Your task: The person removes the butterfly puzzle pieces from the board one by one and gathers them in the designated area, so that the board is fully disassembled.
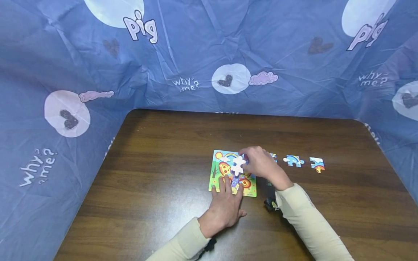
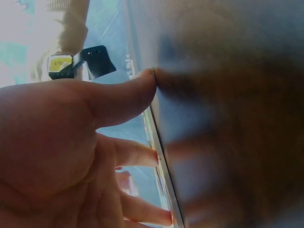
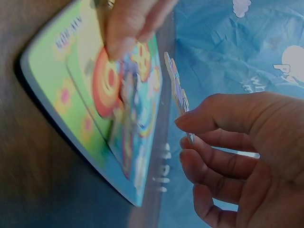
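Note:
A colourful butterfly jigsaw board [image 1: 213,187] lies on the table in front of me. My left hand [image 1: 225,208] rests its spread, fairly straight fingertips on the near part of the board. In the left wrist view, the fingers of that hand [image 2: 57,137] meet the board's edge. Over the board's upper right, my right hand [image 1: 261,165] pinches a jigsaw piece [image 1: 238,165] that shows a white face upward. The right wrist view has this piece [image 3: 175,83] nearly edge-on between thumb and fingers, raised off the board. It hides part of the picture below.
To the right of the board lie two loose jigsaw pieces, one with a rainbow [image 1: 294,161] and another farther right [image 1: 317,165]. A third piece [image 1: 273,156] is partly behind my right hand. Blue printed fabric [image 1: 196,54] hangs behind the brown table [image 1: 156,156].

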`<action>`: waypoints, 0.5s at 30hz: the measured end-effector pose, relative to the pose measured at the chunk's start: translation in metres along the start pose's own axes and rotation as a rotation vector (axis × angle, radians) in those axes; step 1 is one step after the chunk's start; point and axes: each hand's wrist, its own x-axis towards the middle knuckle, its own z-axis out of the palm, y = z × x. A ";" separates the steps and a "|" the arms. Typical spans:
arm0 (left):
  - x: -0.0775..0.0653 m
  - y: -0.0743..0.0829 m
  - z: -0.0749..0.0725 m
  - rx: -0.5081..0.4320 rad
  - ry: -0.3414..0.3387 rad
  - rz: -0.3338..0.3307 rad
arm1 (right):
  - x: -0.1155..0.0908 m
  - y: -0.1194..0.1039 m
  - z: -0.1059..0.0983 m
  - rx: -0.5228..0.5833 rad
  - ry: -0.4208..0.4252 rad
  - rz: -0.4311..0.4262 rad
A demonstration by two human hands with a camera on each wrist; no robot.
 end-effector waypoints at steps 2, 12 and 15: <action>0.000 0.000 0.000 0.004 0.008 0.002 | -0.002 0.002 -0.005 -0.002 0.010 0.000; 0.000 0.000 0.000 0.005 0.000 0.005 | -0.016 0.027 -0.031 -0.055 0.074 -0.032; 0.000 0.000 0.000 0.004 -0.003 0.005 | -0.022 0.036 -0.038 -0.060 0.064 -0.031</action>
